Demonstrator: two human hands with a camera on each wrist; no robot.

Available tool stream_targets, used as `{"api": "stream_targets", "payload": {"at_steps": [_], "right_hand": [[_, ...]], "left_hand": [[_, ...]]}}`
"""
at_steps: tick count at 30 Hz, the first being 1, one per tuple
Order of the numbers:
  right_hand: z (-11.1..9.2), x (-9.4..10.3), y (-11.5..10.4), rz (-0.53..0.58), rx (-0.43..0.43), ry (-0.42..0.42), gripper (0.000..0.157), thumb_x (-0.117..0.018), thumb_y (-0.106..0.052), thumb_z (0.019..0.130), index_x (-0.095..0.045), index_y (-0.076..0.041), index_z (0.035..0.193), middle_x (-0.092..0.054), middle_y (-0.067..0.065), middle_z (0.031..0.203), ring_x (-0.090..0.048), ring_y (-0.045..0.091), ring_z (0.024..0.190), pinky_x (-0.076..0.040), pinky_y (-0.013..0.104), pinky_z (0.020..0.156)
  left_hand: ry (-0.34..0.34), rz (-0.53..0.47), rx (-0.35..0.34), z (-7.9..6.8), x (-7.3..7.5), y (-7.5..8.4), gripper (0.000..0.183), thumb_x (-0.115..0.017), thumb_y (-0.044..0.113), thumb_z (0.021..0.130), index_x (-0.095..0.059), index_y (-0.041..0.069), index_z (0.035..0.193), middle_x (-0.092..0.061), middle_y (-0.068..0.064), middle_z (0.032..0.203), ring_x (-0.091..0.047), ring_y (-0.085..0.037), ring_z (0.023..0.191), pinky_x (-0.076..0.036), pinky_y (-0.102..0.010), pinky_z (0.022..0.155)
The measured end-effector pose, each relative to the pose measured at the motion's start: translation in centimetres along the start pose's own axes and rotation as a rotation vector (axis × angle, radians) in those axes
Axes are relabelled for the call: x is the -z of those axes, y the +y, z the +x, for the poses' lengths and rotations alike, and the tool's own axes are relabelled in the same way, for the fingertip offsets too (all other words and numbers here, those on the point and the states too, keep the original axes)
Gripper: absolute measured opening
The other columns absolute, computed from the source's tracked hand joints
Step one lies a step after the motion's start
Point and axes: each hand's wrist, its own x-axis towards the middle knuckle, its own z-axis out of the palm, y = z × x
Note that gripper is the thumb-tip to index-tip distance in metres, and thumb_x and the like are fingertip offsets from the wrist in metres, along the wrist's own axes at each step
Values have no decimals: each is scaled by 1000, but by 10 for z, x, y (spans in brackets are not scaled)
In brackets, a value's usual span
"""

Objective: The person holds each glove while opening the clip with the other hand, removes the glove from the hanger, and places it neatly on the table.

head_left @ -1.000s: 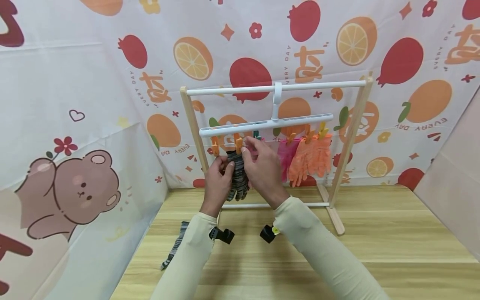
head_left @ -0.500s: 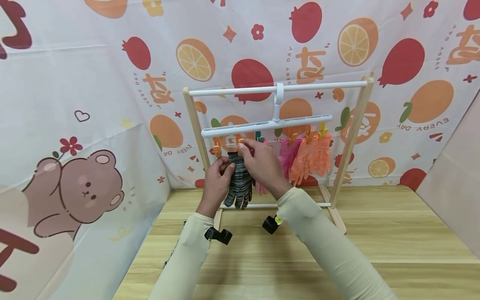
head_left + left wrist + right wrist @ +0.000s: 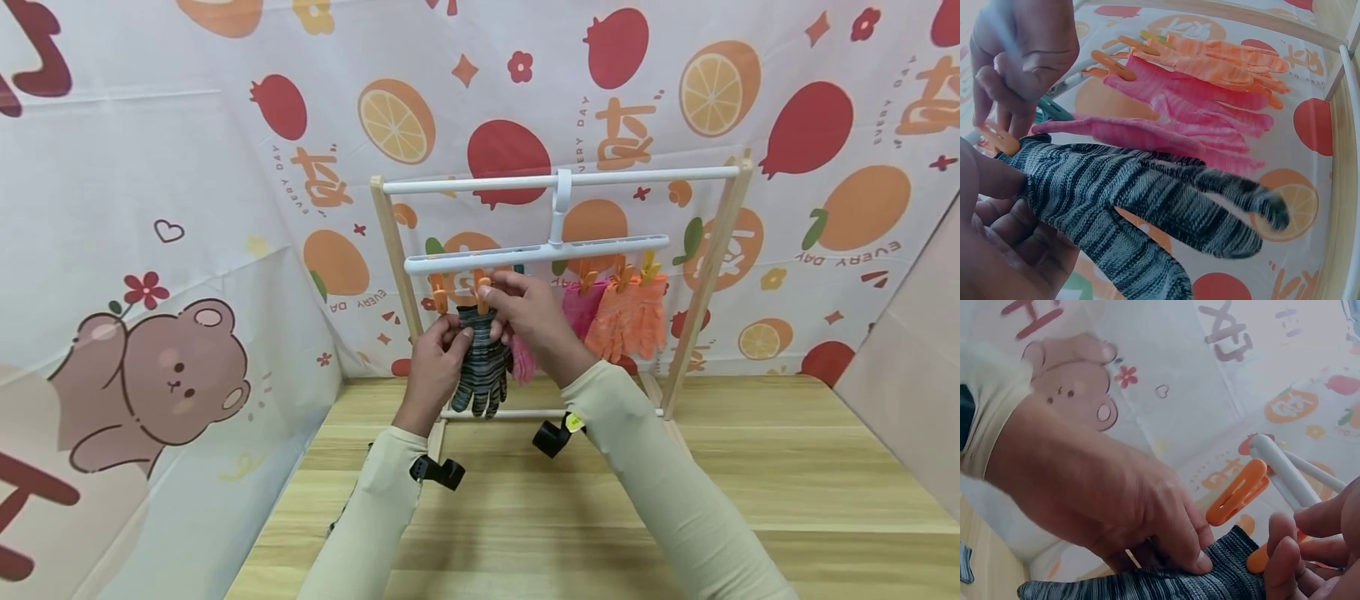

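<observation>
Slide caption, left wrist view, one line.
Left hand pinches striped glove near its cuff, right hand touches an orange clip; pink gloves and orange gloves hang behind.

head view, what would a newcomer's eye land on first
Probably the dark striped knit glove left of centre, pinched near its cuff by the left hand beneath an orange clothespin that the right hand touches. Next, the bright orange gloves clipped near the right end of the white hanger. Then the brown cartoon bear printed on the backdrop at the left.

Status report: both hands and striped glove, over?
Left hand pinching striped glove near cuff. Right hand at orange clip, grip unclear. Pink gloves alongside, apparently not blocking.
</observation>
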Motion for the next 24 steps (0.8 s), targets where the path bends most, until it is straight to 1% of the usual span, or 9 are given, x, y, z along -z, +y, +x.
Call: {"api": "stream_targets", "payload": {"at_steps": [3,5,8,13,15,16,20,22,24], "right_hand": [[1,0,0,39,-10,-3,41,-63,-15,102,-57,-1,140,-68,18,119,-56,10,50,-47,21,49],[1,0,0,44,-21,6,39,-65,-17,101,-59,-3,138,-68,17,115,-57,10,50,-46,21,49],[2,0,-1,34,-34,26,38,-68,-19,100,-63,-4,134,-66,15,108,-58,10,50,-45,20,49],[3,-2,-3,6,-40,65,37,-70,-21,98,-66,-6,132,-67,12,108,-57,9,50,-43,22,50],[3,-3,-3,6,-36,81,36,-70,-21,98,-67,-6,131,-70,12,110,-56,9,48,-42,22,49],[3,-4,-3,11,-32,90,35,-70,-21,98,-68,-5,129,-71,12,111,-55,9,47,-42,22,49],[3,-6,-2,58,-16,105,32,-71,-19,98,-69,-3,125,-75,11,111,-53,10,44,-42,22,47],[3,-7,-2,80,-7,103,31,-70,-18,98,-69,-2,125,-75,11,111,-53,10,44,-42,22,46],[3,-8,-2,88,2,102,31,-70,-17,98,-69,-2,125,-75,11,112,-52,10,43,-41,21,45]], "left_hand": [[1,4,-8,0,0,0,9,-60,7,100,-62,-2,102,-40,0,67,-36,-16,59,-31,-27,58],[0,4,-13,0,-1,1,10,-60,7,100,-63,-2,101,-40,0,68,-37,-15,59,-31,-27,57],[3,2,-14,0,-1,1,10,-60,8,100,-63,-2,100,-41,0,68,-38,-15,59,-31,-27,57],[8,14,9,0,-1,3,12,-61,8,101,-64,-3,103,-40,1,68,-37,-15,59,-31,-27,58],[3,27,24,-3,0,12,12,-60,6,101,-64,-5,103,-40,0,68,-36,-13,59,-31,-27,59],[0,34,25,-3,0,12,12,-60,6,101,-64,-5,104,-40,0,68,-37,-13,59,-31,-27,59],[-11,48,11,-5,1,11,11,-60,7,101,-64,-4,103,-43,0,69,-40,-14,61,-33,-27,61],[-12,47,-7,-4,2,1,11,-61,9,101,-65,0,103,-44,0,70,-40,-16,62,-33,-28,61],[-12,50,-14,-5,3,1,10,-61,9,101,-65,0,102,-44,-1,69,-41,-16,62,-33,-28,61]]}}
